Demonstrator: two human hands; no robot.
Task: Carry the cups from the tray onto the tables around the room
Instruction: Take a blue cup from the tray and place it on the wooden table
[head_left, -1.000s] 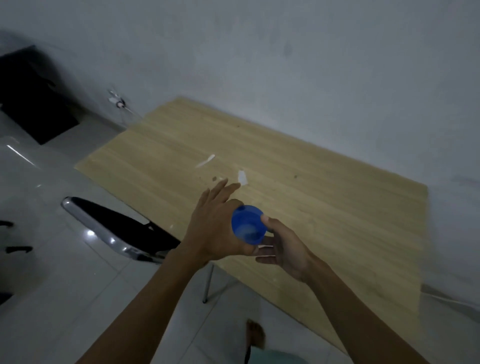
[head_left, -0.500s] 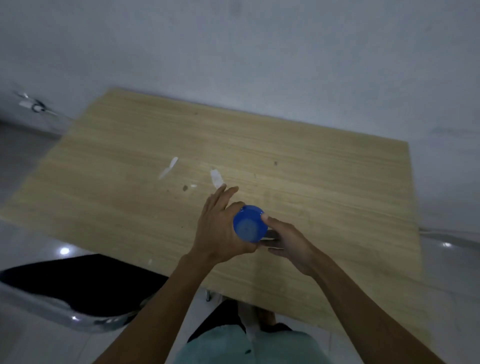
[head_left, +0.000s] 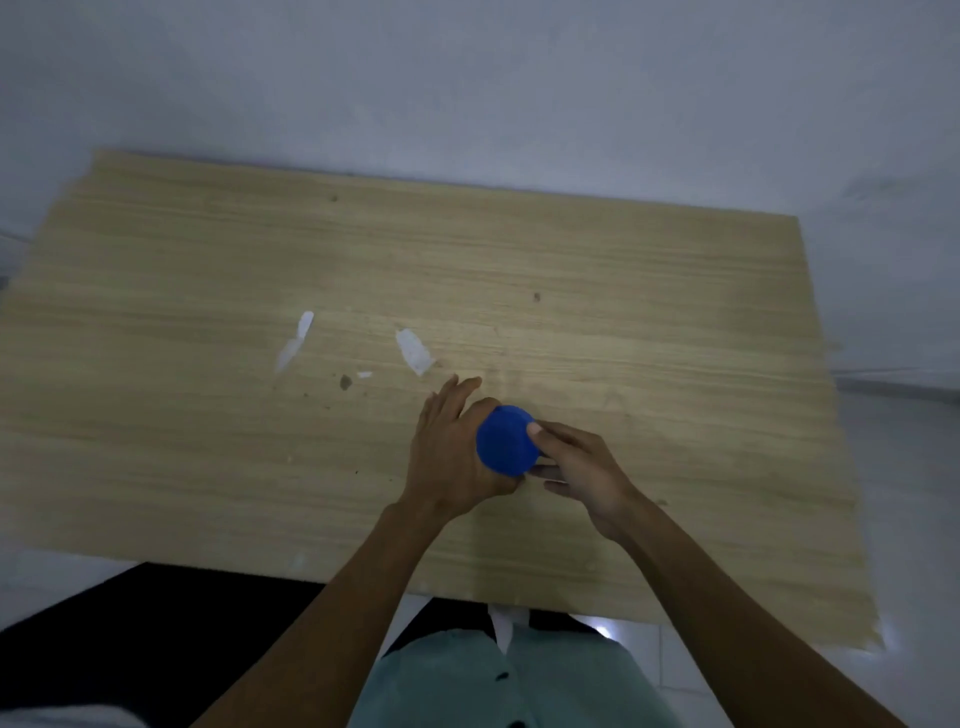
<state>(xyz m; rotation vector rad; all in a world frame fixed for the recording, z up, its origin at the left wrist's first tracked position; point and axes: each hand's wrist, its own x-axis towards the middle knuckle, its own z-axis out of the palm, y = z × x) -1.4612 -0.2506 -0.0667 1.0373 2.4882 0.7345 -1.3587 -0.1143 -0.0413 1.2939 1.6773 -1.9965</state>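
Beyond the blue cup (head_left: 506, 441), white scraps (head_left: 414, 351) on the wooden table (head_left: 649, 322)

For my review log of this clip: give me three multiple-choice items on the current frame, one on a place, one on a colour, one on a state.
1. Where is the cup?
A. over the wooden table
B. on the floor
C. on a chair

2. What colour is the cup?
A. red
B. blue
C. white

3. How is the cup held?
A. untouched
B. by one hand only
C. between both hands

Answers:
1 A: the tabletop lies all around it.
2 B: its surface is plainly blue.
3 C: the left hand and right hand both touch it.
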